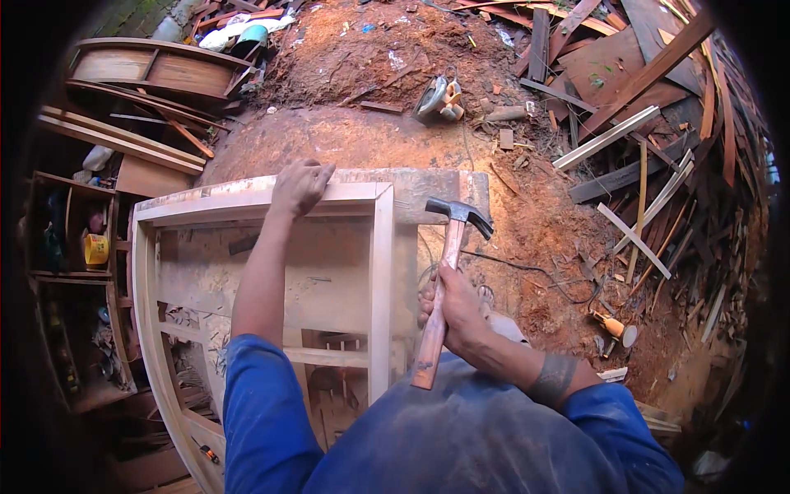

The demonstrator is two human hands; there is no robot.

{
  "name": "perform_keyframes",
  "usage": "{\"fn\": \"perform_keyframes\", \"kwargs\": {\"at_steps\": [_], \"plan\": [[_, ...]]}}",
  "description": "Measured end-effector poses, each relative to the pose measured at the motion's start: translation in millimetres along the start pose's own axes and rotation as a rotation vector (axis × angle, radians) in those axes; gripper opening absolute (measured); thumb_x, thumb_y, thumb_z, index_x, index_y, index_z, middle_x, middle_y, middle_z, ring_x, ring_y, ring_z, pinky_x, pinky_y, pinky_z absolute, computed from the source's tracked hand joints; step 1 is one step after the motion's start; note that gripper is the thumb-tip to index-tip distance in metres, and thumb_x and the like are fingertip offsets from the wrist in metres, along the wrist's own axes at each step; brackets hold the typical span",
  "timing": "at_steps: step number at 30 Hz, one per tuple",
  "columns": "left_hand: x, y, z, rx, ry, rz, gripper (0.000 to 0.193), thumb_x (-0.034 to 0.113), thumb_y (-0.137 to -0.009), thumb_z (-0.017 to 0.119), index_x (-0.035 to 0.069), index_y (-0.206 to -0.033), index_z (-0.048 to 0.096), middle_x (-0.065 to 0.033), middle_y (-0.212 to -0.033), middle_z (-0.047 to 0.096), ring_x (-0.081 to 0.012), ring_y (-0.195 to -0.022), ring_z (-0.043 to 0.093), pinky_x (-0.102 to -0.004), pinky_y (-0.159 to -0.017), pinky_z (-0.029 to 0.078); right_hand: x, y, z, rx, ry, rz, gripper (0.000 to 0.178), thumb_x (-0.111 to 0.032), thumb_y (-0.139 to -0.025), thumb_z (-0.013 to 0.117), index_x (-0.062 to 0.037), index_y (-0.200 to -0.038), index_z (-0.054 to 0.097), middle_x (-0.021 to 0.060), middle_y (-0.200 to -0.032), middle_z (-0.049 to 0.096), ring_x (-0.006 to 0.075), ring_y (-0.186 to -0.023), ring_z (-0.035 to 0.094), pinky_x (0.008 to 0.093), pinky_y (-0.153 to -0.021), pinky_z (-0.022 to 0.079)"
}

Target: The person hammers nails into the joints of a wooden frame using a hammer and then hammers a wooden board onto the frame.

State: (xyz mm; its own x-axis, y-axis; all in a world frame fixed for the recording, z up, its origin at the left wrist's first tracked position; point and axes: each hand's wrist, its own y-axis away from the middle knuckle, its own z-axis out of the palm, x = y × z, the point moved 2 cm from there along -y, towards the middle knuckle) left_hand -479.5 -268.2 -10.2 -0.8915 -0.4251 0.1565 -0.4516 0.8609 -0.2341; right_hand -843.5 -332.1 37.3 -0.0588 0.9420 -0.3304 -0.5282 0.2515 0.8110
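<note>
1. Gripping a claw hammer in the right hand, with fingers wrapped around the reddish wooden handle; with the dark metal head beyond the hand and the butt back toward the blue shirt.
2. Resting the left hand on the far rail of a pale wooden frame, with fingers bent over the wood; cannot tell whether pinching the rail, with the fingertips partly hidden.
3. Showing the frame directly under the left hand and left forearm, and to the left of the right hand, with one side bar between both hands, apart from the right one.
4. Beneath the frame, a broad worktable, reaching past the frame's corner toward the hammer head.
5. Just left of the left forearm, inside the frame, a dark thing, partly covered by that arm.
6. To the right of the right hand, on reddish ground, a black cable and, farther out, a yellow-orange object.
7. Ahead of both hands, well apart, a power tool.
8. Well left of the left hand, wooden shelving with a yellow container.
9. Far right of the right hand, heaped planks.
</note>
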Motion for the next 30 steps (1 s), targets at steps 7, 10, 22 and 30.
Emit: {"fn": "perform_keyframes", "kwargs": {"at_steps": [7,10,22,30], "plan": [[-19.0,-3.7,21.0,-0.257,-0.134,-0.026,0.041,0.032,-0.099,0.046,0.004,-0.082,0.071,-0.0223,-0.081,0.070,-0.0407,-0.078,0.069,-0.0514,-0.073,0.055,15.0,-12.8,35.4,0.023,-0.061,-0.037,0.029,-0.039,-0.108,0.047,-0.0106,-0.102,0.043,0.0004,-0.074,0.047,0.0118,-0.057,0.045,0.0295,-0.052,0.045],[-6.1,0.8,19.0,-0.182,-0.272,0.237,0.020,0.017,-0.097,0.050,0.006,-0.085,0.063,-0.0177,-0.073,0.069,-0.0380,-0.068,0.069,-0.0510,-0.060,0.056,-0.6,-9.6,5.4,0.151,-0.025,-0.165,0.030,-0.038,-0.109,0.045,-0.0093,-0.101,0.042,-0.0007,-0.073,0.045,0.0097,-0.057,0.044,0.0258,-0.050,0.044],[11.5,2.7,10.7,-0.152,-0.076,0.060,0.044,0.028,-0.098,0.047,0.005,-0.068,0.070,-0.0227,-0.073,0.069,-0.0400,-0.071,0.070,-0.0514,-0.068,0.057,7.1,11.3,4.3,0.343,-0.139,-0.291,0.028,-0.035,-0.109,0.045,-0.0083,-0.099,0.044,-0.0005,-0.073,0.047,0.0100,-0.056,0.044,0.0299,-0.053,0.048],[3.8,4.1,5.8,-0.190,-0.159,0.101,0.030,0.020,-0.095,0.047,0.005,-0.077,0.067,-0.0197,-0.076,0.070,-0.0387,-0.072,0.070,-0.0509,-0.066,0.055,-45.3,28.9,-55.9,0.434,-0.157,-0.450,0.027,-0.033,-0.109,0.044,-0.0076,-0.100,0.044,-0.0003,-0.071,0.047,0.0091,-0.055,0.045,0.0274,-0.049,0.049]]}}
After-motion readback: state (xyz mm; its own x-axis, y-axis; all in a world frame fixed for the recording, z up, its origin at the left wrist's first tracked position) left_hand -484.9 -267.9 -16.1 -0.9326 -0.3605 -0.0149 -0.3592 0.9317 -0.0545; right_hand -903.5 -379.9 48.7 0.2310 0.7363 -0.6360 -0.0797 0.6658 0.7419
